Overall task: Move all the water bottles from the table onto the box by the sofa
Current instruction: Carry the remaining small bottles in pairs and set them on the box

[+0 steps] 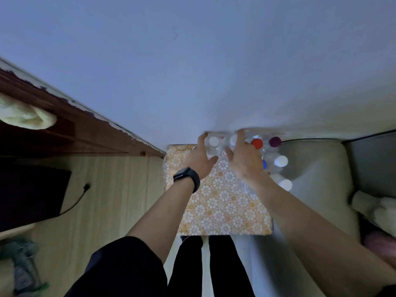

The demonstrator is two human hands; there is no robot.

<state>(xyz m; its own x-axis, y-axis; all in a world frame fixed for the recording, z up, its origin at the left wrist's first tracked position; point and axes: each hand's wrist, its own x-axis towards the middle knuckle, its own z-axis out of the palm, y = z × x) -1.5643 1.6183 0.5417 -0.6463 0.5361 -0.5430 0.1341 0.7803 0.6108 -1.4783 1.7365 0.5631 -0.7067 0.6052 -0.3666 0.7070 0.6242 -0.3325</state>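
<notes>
Both forearms reach out below me. Left hand [202,159] curls round a white-capped bottle [213,146], right hand [244,157] round another bottle [232,140] beside it, at the far edge of the flower-patterned box [222,211]. More bottles [276,161] cluster rightward against the sofa [317,168].
</notes>
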